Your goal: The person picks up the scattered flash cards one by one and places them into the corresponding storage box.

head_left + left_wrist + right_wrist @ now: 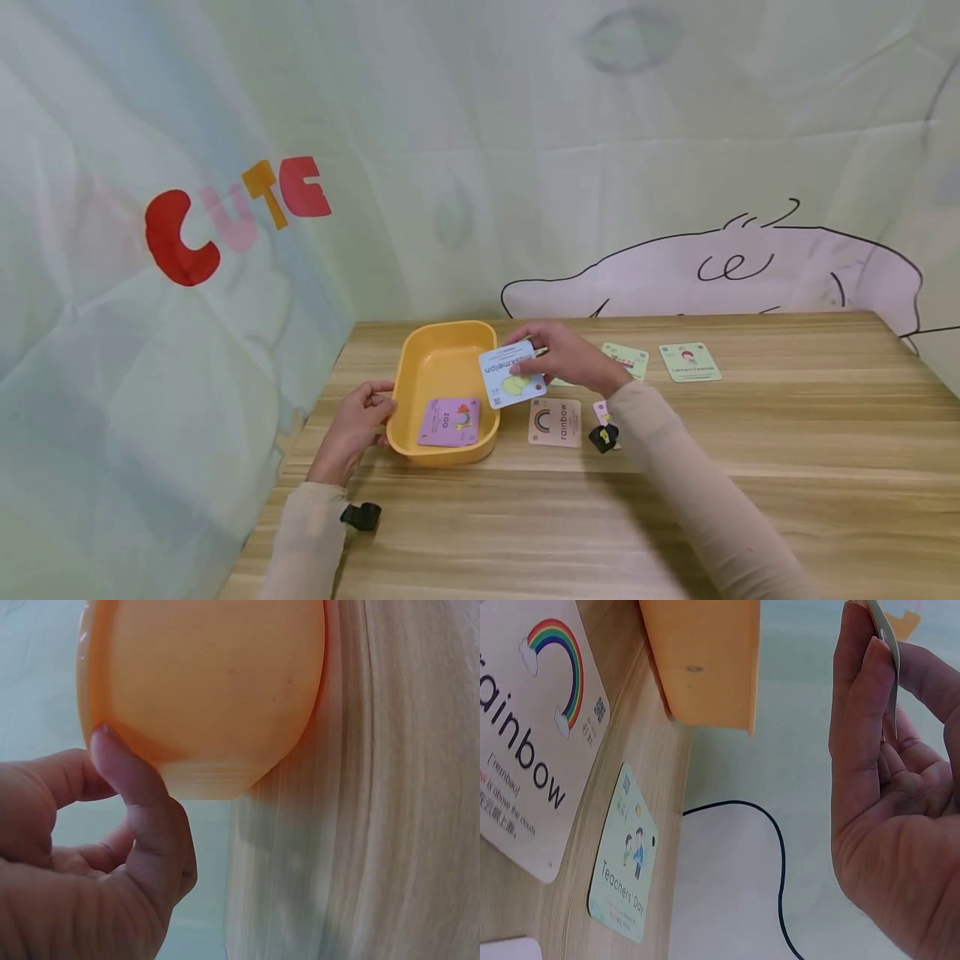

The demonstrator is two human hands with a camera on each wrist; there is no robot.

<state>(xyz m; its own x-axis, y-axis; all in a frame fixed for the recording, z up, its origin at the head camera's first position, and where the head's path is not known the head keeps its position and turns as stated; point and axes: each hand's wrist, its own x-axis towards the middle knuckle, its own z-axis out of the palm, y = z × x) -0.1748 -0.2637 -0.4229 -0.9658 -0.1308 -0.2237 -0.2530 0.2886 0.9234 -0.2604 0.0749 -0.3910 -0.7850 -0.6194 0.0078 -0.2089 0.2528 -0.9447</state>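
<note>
Muskmelon card (507, 381), legible from head, looks edge-on from right wrist.

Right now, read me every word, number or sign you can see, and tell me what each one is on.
"CUTE": backdrop
"muskmelon": blue card in the right hand
"zoo": purple card in the tray
"rainbow", "is above the clouds": beige card
"Teachers' Day": green card beyond the beige one
"Lantern Festival": far-right green card
Middle green card's red word: too blurred
Pink card: nothing readable
Remaining small print: too small
</note>
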